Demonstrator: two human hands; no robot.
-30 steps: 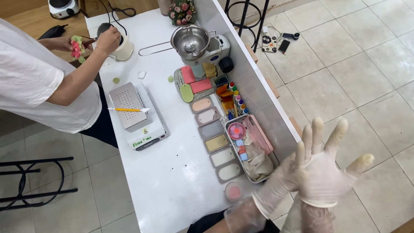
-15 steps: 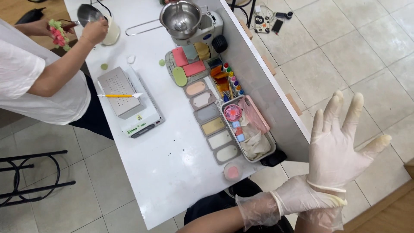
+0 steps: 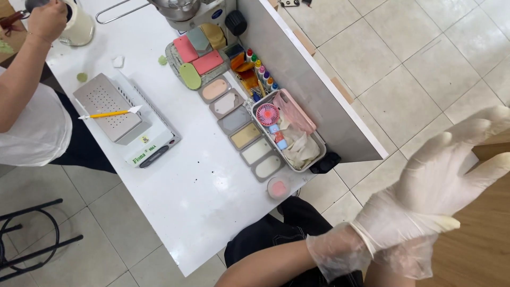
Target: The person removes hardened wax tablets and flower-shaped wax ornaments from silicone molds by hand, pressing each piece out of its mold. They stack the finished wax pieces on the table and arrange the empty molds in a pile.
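- white worktop (image 3: 196, 186): long, runs from top left to bottom centre, w/ a raised white back panel (image 3: 313, 85) along its right edge; tiled floor either side.
- co-worker's arm (image 3: 24, 79) w/ white sleeve at left edge; that person's hand (image 3: 47, 20) is at a cream cup (image 3: 78, 26) at the top.
- right hand (image 3: 441, 180): off the worktop's right side, over the floor, fingers spread apart and pointing up-right, nothing gripped. a white latex glove (image 3: 425, 212) covers it down to the wrist.
- left hand (image 3: 345, 250): in a thin clear glove, closed on the white glove's cuff at the right wrist, low right of frame.
- grey perforated metal box (image 3: 109, 109) on a white base, left part of worktop; a yellow-handled tool (image 3: 109, 113) w/ white tip lies across it.
- grey tray (image 3: 289, 133): near the worktop's right edge, well apart from both hands; holds a small pink fan (image 3: 267, 114), pink pouch, crumpled white cloth.
- row of oblong moulds (image 3: 241, 127) w/ tan, grey, yellow, white fills, just left of the tray.
- pink, green, red soap-like slabs (image 3: 199, 50) at the top.
- small paint bottles (image 3: 260, 72) w/ coloured caps along the panel.
- small round pink dish (image 3: 278, 187) at the row's near end.
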